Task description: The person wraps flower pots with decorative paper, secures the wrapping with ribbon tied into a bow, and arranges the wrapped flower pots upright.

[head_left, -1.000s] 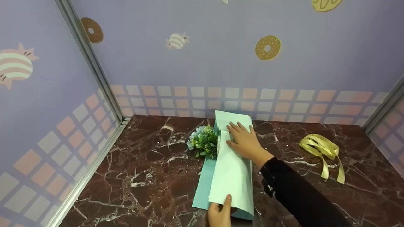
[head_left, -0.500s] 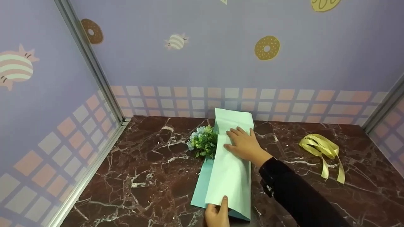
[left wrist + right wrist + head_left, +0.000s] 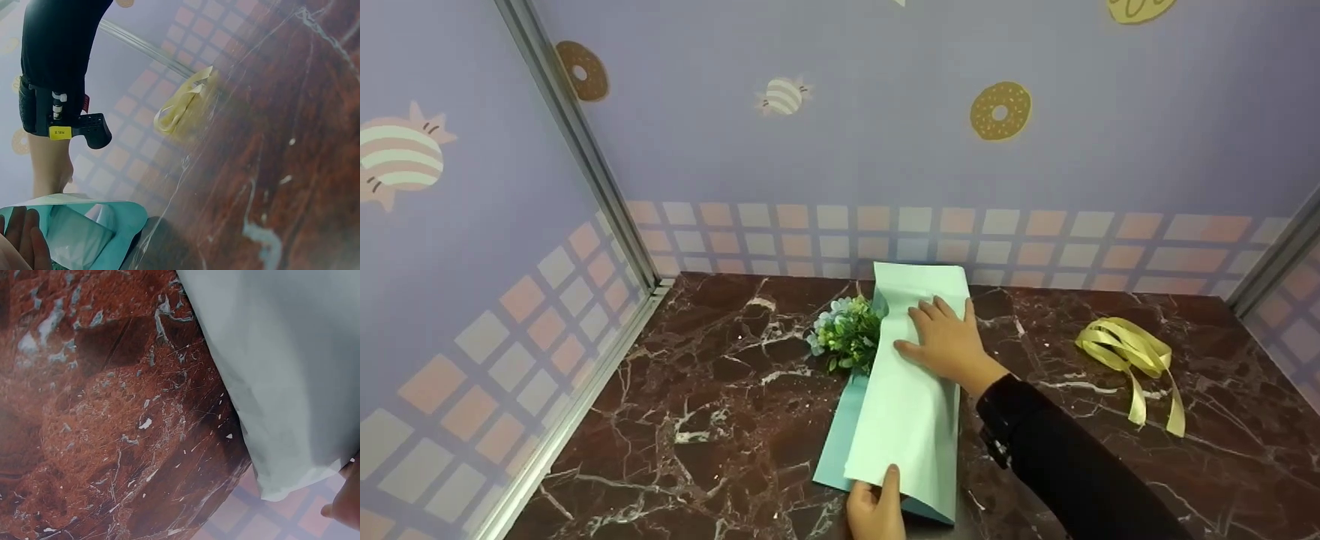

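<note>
A sheet of wrapping paper [image 3: 911, 420], pale mint on the upper face and teal on the other, lies folded over a small bunch of artificial flowers [image 3: 849, 334]. Blue blossoms and green leaves stick out at its left side; the rest is hidden under the fold. My right hand [image 3: 949, 341] rests with fingers spread on the upper part of the fold. At the near edge, my left hand [image 3: 877, 511] pinches the paper, thumb on top and fingers beneath. In the left wrist view, the left fingers [image 3: 27, 236] show at the paper's open end.
A loose bundle of yellow ribbon [image 3: 1129, 349] lies on the dark red marbled table [image 3: 720, 420] to the right. A patterned wall [image 3: 840, 135] stands right behind the paper's far end, with a side wall [image 3: 472, 300] to the left.
The paper's near flap has shifted slightly left with my left hand. My right hand has slid a little toward me and stays on the fold.
</note>
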Demonstrator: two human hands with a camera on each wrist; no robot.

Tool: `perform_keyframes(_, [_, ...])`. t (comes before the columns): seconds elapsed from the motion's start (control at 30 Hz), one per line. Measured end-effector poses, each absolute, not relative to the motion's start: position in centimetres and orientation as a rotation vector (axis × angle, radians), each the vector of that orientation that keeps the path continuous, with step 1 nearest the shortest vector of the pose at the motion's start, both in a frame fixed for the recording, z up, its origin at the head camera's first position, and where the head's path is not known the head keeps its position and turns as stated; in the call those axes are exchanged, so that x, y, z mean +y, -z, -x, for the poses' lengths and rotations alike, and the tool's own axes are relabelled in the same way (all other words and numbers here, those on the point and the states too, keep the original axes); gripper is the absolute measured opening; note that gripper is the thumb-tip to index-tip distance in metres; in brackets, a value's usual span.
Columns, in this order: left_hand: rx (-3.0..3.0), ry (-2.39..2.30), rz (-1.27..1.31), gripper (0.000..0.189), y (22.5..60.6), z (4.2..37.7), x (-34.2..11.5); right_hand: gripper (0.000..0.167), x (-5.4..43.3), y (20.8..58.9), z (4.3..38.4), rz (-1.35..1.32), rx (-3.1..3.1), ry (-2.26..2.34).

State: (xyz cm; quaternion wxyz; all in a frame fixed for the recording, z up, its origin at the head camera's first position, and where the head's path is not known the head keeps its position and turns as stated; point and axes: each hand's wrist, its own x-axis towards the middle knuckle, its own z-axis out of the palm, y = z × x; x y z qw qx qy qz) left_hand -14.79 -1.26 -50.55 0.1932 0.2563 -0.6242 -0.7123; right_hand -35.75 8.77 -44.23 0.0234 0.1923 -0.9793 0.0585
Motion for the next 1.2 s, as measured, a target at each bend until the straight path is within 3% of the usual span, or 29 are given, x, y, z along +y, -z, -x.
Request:
perform_keyframes(0.4, [-1.650,1.991,-0.732,0.014,50.8,14.7,-1.8,0.078,8.7,44.6,35.8,-0.573,-3.058,-0.268])
perform_keyframes(0.6, [-1.346,1.804,-0.535,0.039,49.7,14.2,-2.1,0.076,8.5,44.6,35.8,-0.557,-3.071,-0.325])
perform_keyframes(0.77, [-1.319,1.986,-0.301,0.021,46.5,14.3,-1.5,0.075,8.6,44.3,35.7,-0.533,-3.079,-0.338])
perform_keyframes(0.83, [-1.371,2.164,-0.264,0.013,45.0,15.1,-1.0,0.075,8.7,44.1,35.8,-0.519,-3.064,-0.326])
perform_keyframes(1.03, [-1.540,2.505,-0.325,0.047,42.8,19.7,-0.5,0.075,8.4,43.9,35.5,-0.478,-3.073,-0.352])
perform_keyframes(1.2, [-1.680,2.599,-0.409,0.053,43.0,24.0,-0.7,0.072,8.0,44.3,35.0,-0.470,-3.090,-0.346])
